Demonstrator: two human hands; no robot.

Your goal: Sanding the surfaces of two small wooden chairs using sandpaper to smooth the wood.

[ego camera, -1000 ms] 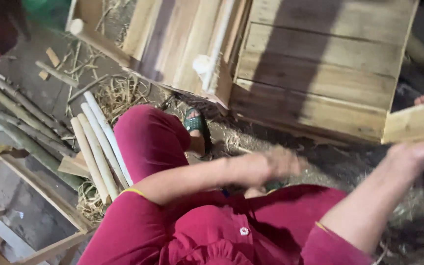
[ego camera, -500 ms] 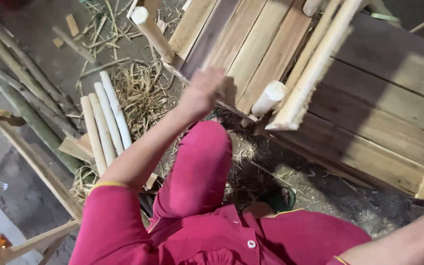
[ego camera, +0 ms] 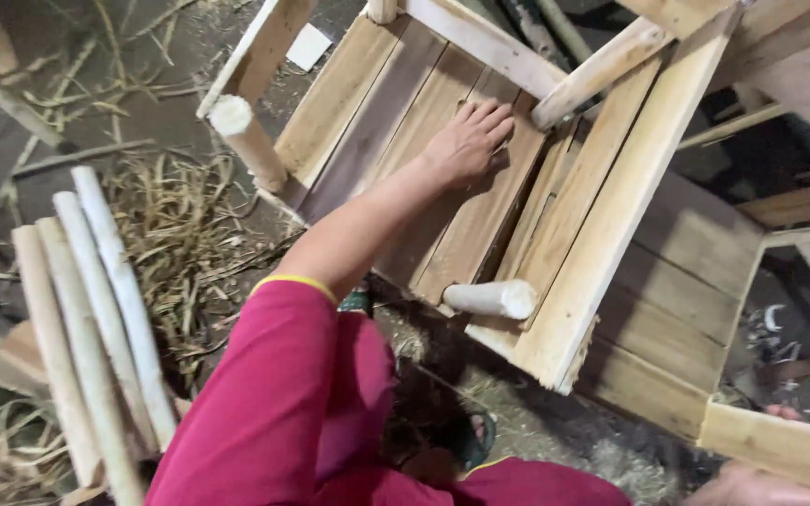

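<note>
- Nearest of all, the right hand (ego camera: 752, 487) peeks in at the bottom right edge, pressed up against a pale wooden frame (ego camera: 780, 448); only a sliver shows, so whether its fingers are open or curled cannot be told.
- Just above that, one green sandal (ego camera: 476, 439) sits on the dusty floor, half hidden by the red clothing.
- Over on the near left, three peeled round poles (ego camera: 96, 309) lie side by side, touching, long axes running from near to far and leaning a little left at the far end.
- Beside them, a heap of dry straw (ego camera: 180, 234) is spread across the ground.
- Middle of the scene: one wooden stool (ego camera: 480, 187) lies tipped up, its slatted seat facing the camera, long axis slanting from near left up to far right.
- Count the round legs: two clear ones, a short leg (ego camera: 491, 299) pointing right at the near edge and another leg (ego camera: 247, 142) on the left corner pointing near-left; a third stub at the far edge is partly cut off.
- Four seat slats show, running near to far.
- Farthest, the left hand (ego camera: 469, 141) lies flat on the slats, fingers spread and open, palm down, gripping nothing.
</note>
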